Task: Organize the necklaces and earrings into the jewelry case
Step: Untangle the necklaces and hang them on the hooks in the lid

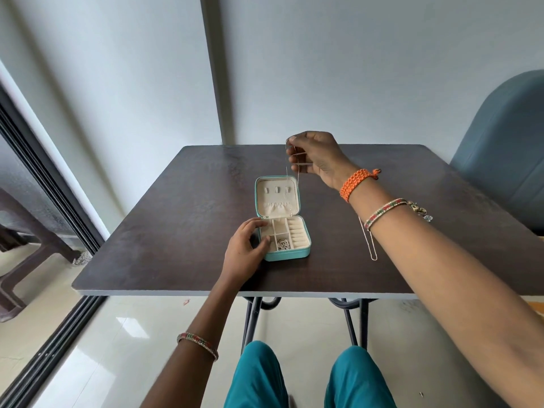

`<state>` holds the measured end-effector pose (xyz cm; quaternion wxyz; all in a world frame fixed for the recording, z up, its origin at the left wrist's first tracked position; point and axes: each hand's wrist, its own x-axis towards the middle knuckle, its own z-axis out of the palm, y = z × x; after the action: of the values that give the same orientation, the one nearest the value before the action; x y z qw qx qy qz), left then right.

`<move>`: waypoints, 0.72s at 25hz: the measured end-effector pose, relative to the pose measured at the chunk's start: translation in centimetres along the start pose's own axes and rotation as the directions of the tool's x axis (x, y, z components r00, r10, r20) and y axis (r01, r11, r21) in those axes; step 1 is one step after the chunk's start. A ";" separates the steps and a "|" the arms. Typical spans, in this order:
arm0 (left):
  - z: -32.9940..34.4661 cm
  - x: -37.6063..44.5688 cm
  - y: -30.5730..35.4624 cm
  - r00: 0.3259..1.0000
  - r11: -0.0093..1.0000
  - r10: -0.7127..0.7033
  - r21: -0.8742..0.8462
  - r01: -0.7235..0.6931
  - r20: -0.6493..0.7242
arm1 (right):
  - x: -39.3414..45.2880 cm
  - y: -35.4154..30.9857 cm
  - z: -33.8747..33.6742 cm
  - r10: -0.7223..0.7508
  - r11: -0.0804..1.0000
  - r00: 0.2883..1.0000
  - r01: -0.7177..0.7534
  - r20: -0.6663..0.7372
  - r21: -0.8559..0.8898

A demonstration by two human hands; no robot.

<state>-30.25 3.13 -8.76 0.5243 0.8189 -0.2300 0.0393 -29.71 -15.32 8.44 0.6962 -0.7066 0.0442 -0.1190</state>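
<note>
The jewelry case [282, 219] lay open near the middle of the dark worktop [176, 219], its lid folded back toward twelve o'clock so the hooks and the gathered pocket inside faced up. The left hand [245, 245] rested at the case's nine o'clock side, fingers curled over the near-left edge of the tray, probably to keep the light box from sliding. The right hand [313, 156] hovered above, at about one o'clock from the case, pinching a thin chain [286, 178] between thumb and fingertips; the chain hung straight down over the lid, seemingly lined up with the rightmost hook, though the strand was too fine to tell whether it touched. A small cluster of silver pieces [283, 244] sat in the tray's front middle compartment. A second necklace [369, 245] lay on the worktop at three o'clock, partly hidden by the right forearm, not yet put away.
</note>
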 end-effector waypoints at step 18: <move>0.0 0.0 0.6 1.000 1.000 -0.012 0.009 0.012 -0.014 | -1.2 -4.4 0.0 -0.060 0.995 0.990 0.049 0.131 0.091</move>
<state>-30.47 2.93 -8.24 0.5224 0.8224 -0.2213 0.0430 -31.35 -14.88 12.67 0.7243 -0.6828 -0.0269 -0.0923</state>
